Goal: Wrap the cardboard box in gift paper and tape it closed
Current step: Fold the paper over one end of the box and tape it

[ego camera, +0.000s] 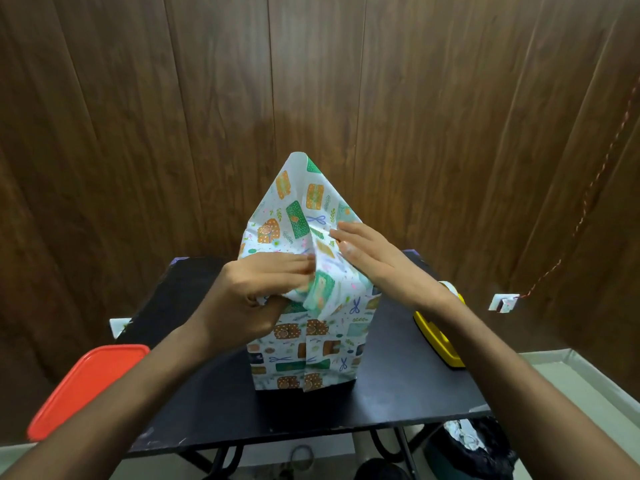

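The box stands upright on the black table [398, 393], fully covered in white gift paper [308, 351] printed with green and orange presents; no cardboard shows. Above the box the paper rises into a loose pointed flap [301, 188]. My left hand [252, 292] pinches a fold of paper at the box's top left, thumb under and fingers over. My right hand [367, 254] lies flat with fingers stretched out, pressing the paper's right side inward at the top edge. A vertical seam runs down the near face.
A yellow tape dispenser [440, 334] with a white roll sits at the table's right edge behind my right forearm. An orange-red lid [86, 386] lies at the left edge. A wood-panel wall stands close behind. A dark bin [471, 448] is below right.
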